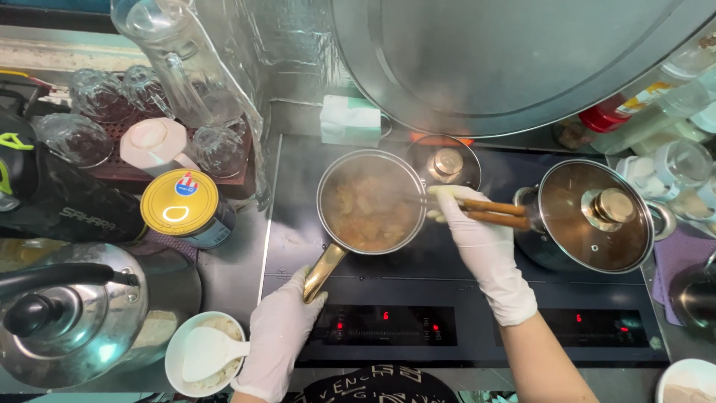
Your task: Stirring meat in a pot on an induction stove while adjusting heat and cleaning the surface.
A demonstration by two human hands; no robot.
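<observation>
The steaming saucepan (371,201) sits on the cooktop (462,283) far-left zone, my left hand (280,339) gripping its gold handle (322,272), my right hand (477,231) closed on wooden chopsticks (492,212) apparently reaching inside, lidded pot (589,216) right.

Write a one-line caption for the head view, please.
Gloved left hand holds a steaming saucepan's handle; right hand stirs with chopsticks.

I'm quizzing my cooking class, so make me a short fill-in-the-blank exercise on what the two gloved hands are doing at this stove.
1. The left hand grips the saucepan by its ____ handle.
2. The right hand holds wooden ____ over the steaming food.
3. Both hands wear ____ gloves.
4. The pot on the right is covered by a ____.

Missing words: gold; chopsticks; white; lid
</observation>
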